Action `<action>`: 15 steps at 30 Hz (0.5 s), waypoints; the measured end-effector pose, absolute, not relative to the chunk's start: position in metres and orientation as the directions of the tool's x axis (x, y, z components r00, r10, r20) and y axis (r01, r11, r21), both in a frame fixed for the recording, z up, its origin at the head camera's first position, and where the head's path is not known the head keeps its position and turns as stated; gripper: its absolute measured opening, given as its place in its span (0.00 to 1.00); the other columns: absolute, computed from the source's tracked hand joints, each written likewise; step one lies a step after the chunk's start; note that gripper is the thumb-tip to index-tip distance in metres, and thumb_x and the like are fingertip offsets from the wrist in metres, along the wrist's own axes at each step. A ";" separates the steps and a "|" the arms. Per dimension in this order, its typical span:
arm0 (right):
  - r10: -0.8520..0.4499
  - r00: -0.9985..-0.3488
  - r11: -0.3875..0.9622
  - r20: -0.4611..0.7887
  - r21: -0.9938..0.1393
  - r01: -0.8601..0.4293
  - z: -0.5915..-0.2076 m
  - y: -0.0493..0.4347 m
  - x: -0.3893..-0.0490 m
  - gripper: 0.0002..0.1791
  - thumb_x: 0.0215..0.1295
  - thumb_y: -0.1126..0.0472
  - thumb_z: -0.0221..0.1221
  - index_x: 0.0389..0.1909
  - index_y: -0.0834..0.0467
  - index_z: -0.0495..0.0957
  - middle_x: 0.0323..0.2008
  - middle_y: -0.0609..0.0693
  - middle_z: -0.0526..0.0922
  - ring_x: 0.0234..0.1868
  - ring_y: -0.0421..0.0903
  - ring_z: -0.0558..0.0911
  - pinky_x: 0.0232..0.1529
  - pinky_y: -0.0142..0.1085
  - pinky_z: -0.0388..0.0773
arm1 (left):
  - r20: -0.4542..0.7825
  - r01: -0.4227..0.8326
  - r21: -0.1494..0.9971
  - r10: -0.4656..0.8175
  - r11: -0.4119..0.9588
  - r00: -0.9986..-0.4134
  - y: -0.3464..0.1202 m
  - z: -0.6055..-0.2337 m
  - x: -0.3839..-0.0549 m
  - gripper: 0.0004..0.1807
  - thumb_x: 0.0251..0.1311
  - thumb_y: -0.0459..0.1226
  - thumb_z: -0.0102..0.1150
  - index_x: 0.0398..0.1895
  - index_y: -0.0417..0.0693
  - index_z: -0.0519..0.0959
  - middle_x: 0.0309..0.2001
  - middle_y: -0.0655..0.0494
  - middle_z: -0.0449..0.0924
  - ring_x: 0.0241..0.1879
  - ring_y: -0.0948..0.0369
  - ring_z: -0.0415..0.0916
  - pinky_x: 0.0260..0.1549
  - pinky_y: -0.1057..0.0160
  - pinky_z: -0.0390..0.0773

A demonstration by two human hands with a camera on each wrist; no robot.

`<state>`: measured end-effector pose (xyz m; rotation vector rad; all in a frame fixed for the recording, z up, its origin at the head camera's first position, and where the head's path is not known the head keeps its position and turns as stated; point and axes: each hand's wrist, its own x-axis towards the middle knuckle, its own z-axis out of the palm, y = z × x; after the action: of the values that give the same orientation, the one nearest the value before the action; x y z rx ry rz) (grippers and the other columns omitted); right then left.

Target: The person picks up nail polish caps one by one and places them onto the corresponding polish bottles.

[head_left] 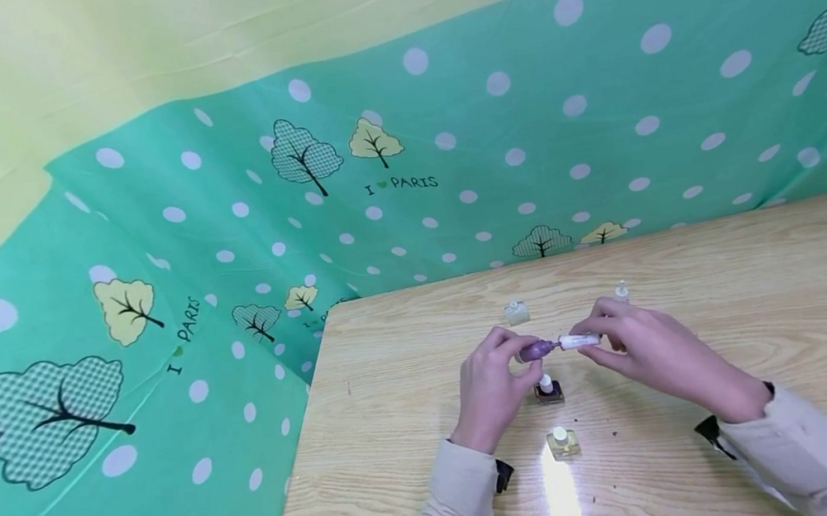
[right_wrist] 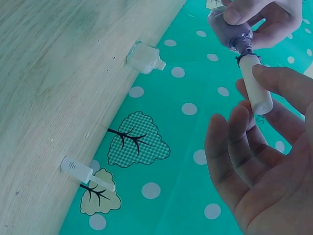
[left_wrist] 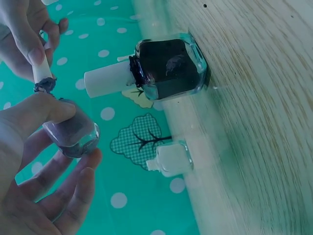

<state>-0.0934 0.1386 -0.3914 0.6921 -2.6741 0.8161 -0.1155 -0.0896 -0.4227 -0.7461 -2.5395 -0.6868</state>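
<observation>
My left hand (head_left: pixel 491 379) pinches a purple nail polish bottle (head_left: pixel 537 351) between thumb and fingers, tilted on its side above the table. The white cap (right_wrist: pixel 256 84) of a nail polish brush is held by my right hand (head_left: pixel 634 345), its lower end right at the bottle's neck. Dried purple polish crusts the neck and cap edge in the right wrist view. Below my left hand stands a dark nail polish bottle (left_wrist: pixel 168 68) with a white cap. Nearer me is a yellowish nail polish bottle (head_left: pixel 564 445), also capped.
An uncapped whitish bottle (head_left: pixel 517 314) stands farther back on the wooden table (head_left: pixel 387 368). Near it, to the right, a white cap (right_wrist: pixel 76 169) stands on its end with its brush upward. A green patterned cloth (head_left: pixel 401 126) hangs behind and left of the table.
</observation>
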 end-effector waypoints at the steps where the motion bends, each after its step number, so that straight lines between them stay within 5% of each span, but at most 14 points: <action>1: -0.366 -0.851 0.728 0.376 -0.454 -0.514 -0.392 0.138 -0.094 0.10 0.59 0.60 0.69 0.42 0.53 0.86 0.32 0.40 0.76 0.21 0.30 0.67 0.19 0.25 0.68 | 0.504 0.591 0.334 0.390 0.735 -0.771 -0.089 -0.423 -0.115 0.13 0.50 0.39 0.74 0.41 0.57 0.87 0.35 0.67 0.80 0.31 0.70 0.79 0.29 0.77 0.74; 15: -0.399 -0.832 0.743 0.385 -0.396 -0.539 -0.399 0.131 -0.092 0.09 0.63 0.60 0.66 0.44 0.52 0.85 0.34 0.40 0.75 0.25 0.30 0.69 0.24 0.27 0.72 | 0.506 0.626 0.315 0.432 0.713 -0.747 -0.086 -0.422 -0.113 0.10 0.55 0.42 0.73 0.41 0.57 0.88 0.36 0.66 0.78 0.33 0.70 0.75 0.32 0.79 0.73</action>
<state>-0.0923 0.1313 -0.3994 0.7342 -2.6688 0.7302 -0.1127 -0.0862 -0.4224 -0.8174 -2.5220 -0.6703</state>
